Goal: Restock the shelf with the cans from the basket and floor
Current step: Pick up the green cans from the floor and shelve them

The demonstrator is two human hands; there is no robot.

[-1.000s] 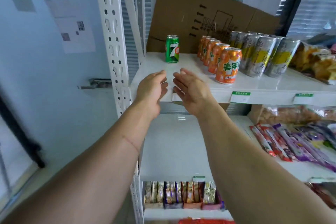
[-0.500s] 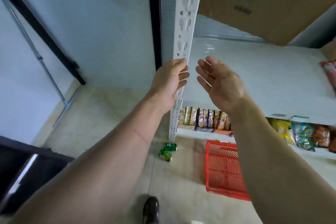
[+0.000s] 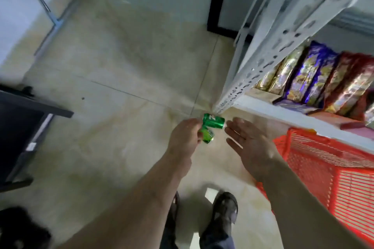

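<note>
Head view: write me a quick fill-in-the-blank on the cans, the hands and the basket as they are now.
1. Two green cans lie on their sides on the ____.
2. The ____ hand reaches the cans first; whether its grip has closed cannot be told.
3. The other hand is ____, palm up, holding nothing.
4. The basket beside the shelf is ____ in colour.

Missing words: floor; left; open; red
</note>
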